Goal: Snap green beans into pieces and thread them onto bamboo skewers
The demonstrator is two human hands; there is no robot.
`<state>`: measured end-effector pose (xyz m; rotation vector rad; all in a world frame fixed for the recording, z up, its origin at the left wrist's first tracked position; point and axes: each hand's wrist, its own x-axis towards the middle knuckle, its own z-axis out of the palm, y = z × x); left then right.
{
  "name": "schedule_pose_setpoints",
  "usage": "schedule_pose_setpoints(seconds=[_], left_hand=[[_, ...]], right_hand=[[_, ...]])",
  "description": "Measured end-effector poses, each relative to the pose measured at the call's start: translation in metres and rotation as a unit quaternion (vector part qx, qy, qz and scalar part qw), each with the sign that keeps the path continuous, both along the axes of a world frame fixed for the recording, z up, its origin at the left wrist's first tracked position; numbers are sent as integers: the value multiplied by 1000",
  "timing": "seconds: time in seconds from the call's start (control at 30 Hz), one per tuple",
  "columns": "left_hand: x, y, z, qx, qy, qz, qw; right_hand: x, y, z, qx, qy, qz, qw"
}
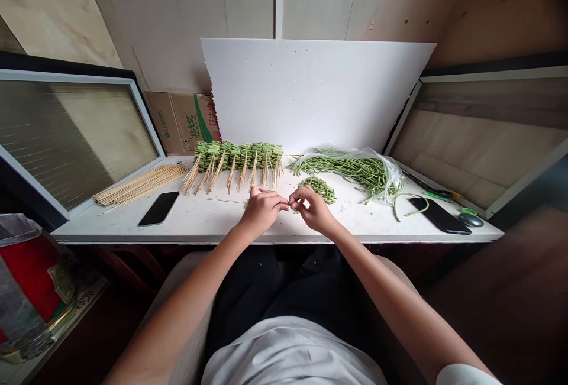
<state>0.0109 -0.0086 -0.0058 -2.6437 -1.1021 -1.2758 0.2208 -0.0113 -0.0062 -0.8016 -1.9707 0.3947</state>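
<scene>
Both my hands meet over the front middle of the white table. My left hand (pixel 262 210) is closed around a thin bamboo skewer (pixel 222 200), whose bare end sticks out to the left. My right hand (pixel 311 210) pinches a small piece of green bean by the skewer's other end, mostly covered by the fingers. Just behind my right hand lies a heap of cut green bean pieces (pixel 322 188). Farther back on the left, several bundles of finished bean skewers (pixel 239 157) are stacked with their sticks pointing toward me.
Loose bamboo skewers (pixel 142 185) lie at the left beside a black phone (pixel 158 209). Long beans (pixel 350 171) spill from a clear plastic bag (pixel 393 175) at the right. Another phone (pixel 439 215) rests near the right edge. A white board (pixel 319 92) stands behind.
</scene>
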Motion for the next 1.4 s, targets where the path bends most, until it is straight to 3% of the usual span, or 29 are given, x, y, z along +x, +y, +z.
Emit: schedule_pose_setpoints(seconds=[0.3, 0.37, 0.47, 0.53, 0.63, 0.77, 0.93, 1.17, 1.4], left_hand=[[-3, 1, 2, -52, -41, -48, 997], [-7, 4, 3, -66, -48, -40, 996], [-12, 9, 2, -69, -62, -23, 995], [-15, 12, 0, -67, -65, -15, 996], [-16, 16, -4, -71, -59, -11, 996], [-16, 18, -8, -82, -54, -12, 995], [-16, 19, -11, -93, -47, -18, 994], [-16, 18, -10, -109, -37, -27, 993], [-13, 14, -7, -130, -27, -21, 991]], right_hand=[[-1, 5, -5, -138, 85, 126, 979], [2, 7, -4, -130, 97, 104, 981], [11, 15, -9, -50, 60, -4, 997], [21, 25, -18, 0, 6, -72, 997], [33, 40, -37, 17, -59, -112, 992], [41, 51, -56, 24, -105, -116, 987], [42, 50, -61, 13, -103, -124, 987], [45, 52, -57, 4, -98, -115, 989], [35, 42, -36, -57, -22, -127, 990]])
